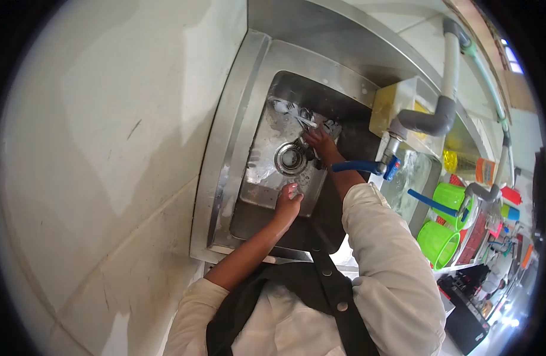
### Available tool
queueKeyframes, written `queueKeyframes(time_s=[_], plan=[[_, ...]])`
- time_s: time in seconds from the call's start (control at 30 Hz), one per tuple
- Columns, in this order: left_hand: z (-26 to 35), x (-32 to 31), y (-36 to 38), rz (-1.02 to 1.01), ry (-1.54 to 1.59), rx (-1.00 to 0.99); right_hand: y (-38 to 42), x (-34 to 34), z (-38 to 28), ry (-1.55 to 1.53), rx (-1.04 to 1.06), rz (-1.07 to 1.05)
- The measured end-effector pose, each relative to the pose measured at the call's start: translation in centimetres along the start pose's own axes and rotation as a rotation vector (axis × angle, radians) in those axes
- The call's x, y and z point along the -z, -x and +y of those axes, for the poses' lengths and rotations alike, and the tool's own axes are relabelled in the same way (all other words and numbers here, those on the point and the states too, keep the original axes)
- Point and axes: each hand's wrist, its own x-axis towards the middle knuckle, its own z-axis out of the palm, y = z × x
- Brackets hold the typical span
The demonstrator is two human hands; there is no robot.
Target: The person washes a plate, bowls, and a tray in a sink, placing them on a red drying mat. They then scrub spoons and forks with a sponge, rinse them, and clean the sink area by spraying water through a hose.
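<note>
Inside the steel sink basin [249, 202], my right hand [321, 142] reaches down among wet cutlery [294, 111] along the far side. Its fingers are bent and close together against the metal pieces; exactly which pieces they grip is hidden. Spoon and fork shapes show in the pile, with a few darker pieces beside the hand. A round drain [291, 158] lies just left of that hand. Nearer my body, my left hand [289, 202] hovers over the basin floor, fingers loosely curled and apart, nothing visible in it. Water drops dot the floor around it.
A grey pipe with a blue-handled tap [363, 167] crosses above my right forearm. Right of the basin stand a yellowish container [394, 110], a second water-filled basin [407, 178] and green buckets [437, 244]. A tiled wall [118, 148] borders the left.
</note>
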Motion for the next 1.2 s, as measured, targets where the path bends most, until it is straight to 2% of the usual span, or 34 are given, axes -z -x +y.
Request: queueKeyframes(time_s=[0.03,0.13,0.27,0.33,0.43,0.53,0.63,0.7,0.77,0.83,0.87,0.93,0.97,1.03,1.1,1.17,1.2], plan=[[-0.1,0.2,-0.2,0.007,0.010,0.007,-0.4,-0.5,-0.3,-0.067,0.101,-0.021],[-0.3,0.8,-1.0,0.053,0.023,-0.013,0.3,-0.9,-1.0,-0.040,0.176,-0.052],[0.1,1.3,-2.1,0.094,0.017,-0.144,0.3,-2.0,-0.6,-0.236,0.091,-0.099],[0.0,1.5,-1.4,0.099,-0.036,-0.156,0.4,-2.8,-0.1,-0.141,0.102,0.060],[-0.4,1.2,-1.4,0.102,-0.033,-0.136,0.9,-3.4,0.7,-0.187,0.186,0.151],[-0.8,1.4,-1.0,0.074,-0.035,-0.154,0.8,-2.7,-0.2,-0.034,0.215,0.155],[-0.9,1.7,-0.8,0.070,-0.041,-0.111,0.0,-2.0,0.5,-0.180,0.280,0.132],[-0.7,2.1,-0.7,0.081,0.182,-0.102,0.3,-1.4,0.6,-0.193,0.287,0.158],[-0.1,2.5,-0.6,0.071,0.201,-0.086,-0.2,-0.8,0.9,-0.197,0.315,0.205],[0.9,3.0,-0.4,0.079,0.217,-0.066,-0.3,0.2,0.0,-0.268,0.276,-0.004],[1.4,3.1,-0.3,0.069,0.248,-0.057,-0.6,0.7,-0.5,-0.269,0.280,-0.001],[2.2,3.2,0.0,0.052,0.278,-0.051,-1.1,1.7,-1.6,-0.495,0.129,-0.052],[2.6,3.3,0.1,0.053,0.270,-0.062,-1.2,2.7,-1.7,-0.488,0.127,-0.049],[3.3,3.6,0.1,0.050,0.265,-0.081,-1.1,8.0,-0.8,-0.725,0.049,-0.053],[3.8,3.9,0.0,0.118,0.234,-0.102,-1.2,10.5,-1.3,-0.766,0.010,-0.065],[2.1,4.5,-1.2,0.143,0.122,-0.157,-1.0,11.2,-2.2,-1.000,-0.231,0.144],[1.8,4.6,-1.8,0.171,-0.026,-0.233,-0.6,13.3,-1.9,-1.128,-0.300,0.120]])
